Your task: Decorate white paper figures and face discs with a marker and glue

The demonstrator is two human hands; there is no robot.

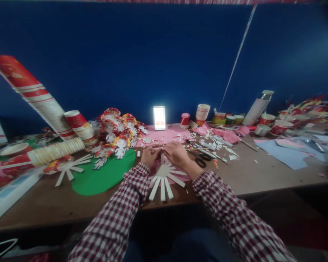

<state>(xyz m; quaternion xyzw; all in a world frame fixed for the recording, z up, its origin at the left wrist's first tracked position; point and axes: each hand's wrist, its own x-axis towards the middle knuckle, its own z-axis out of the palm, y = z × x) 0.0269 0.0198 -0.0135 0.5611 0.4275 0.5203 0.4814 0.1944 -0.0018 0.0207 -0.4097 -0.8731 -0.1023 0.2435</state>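
A white piece with long strips fanning out from a round centre lies near the table's front edge. Its strips point mostly toward me and to the right. At its far side, my left hand is closed on a strip of it, the fingertips pinched together. My right hand is closed on the same far strip, its fingers bent over it, close to the left fingertips. Pink paper shows beneath the white piece. Black scissors rest just right of my right hand.
A green oval sheet and paper figures lie to the left, beside stacked paper cups. Scraps litter the area right of centre. Farther right are blue paper and a silver-topped bottle.
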